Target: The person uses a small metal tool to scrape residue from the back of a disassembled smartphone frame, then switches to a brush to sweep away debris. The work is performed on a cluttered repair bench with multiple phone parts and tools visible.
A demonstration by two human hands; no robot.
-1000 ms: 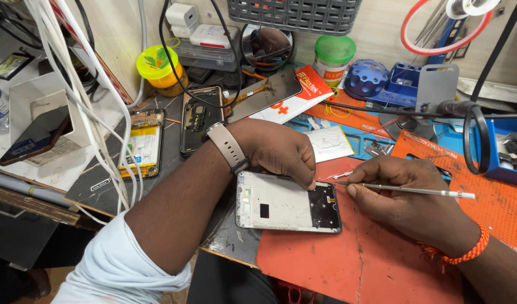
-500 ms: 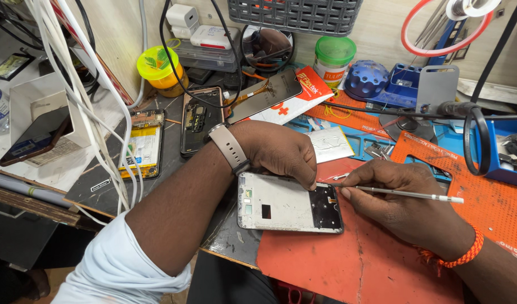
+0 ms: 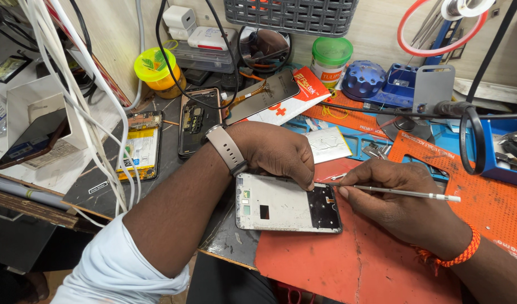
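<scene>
The fingertips of the right hand are closed in a pen-like pinch on a thin metal probe, whose point is laid at the upper right corner of the opened phone frame, just where the dark inner section meets the pale plate; the fingers of the left hand are curled down and pressed on the frame's top edge, the thumb tip close beside the probe's point, so the frame is pinned rather than gripped. The frame lies flat, partly on the red work mat and partly on the dark board at the bench edge, between the two hands. The step in hand appears to be fine work at that corner; it would be done best with the probe kept low and nearly level, light force applied along its length, and the left thumb held just clear of the tip, since a slip could gouge the dark section or prick the thumb. Behind the left wrist, with its beige watch strap, a second opened phone and a loose battery are left well apart from the work.
</scene>
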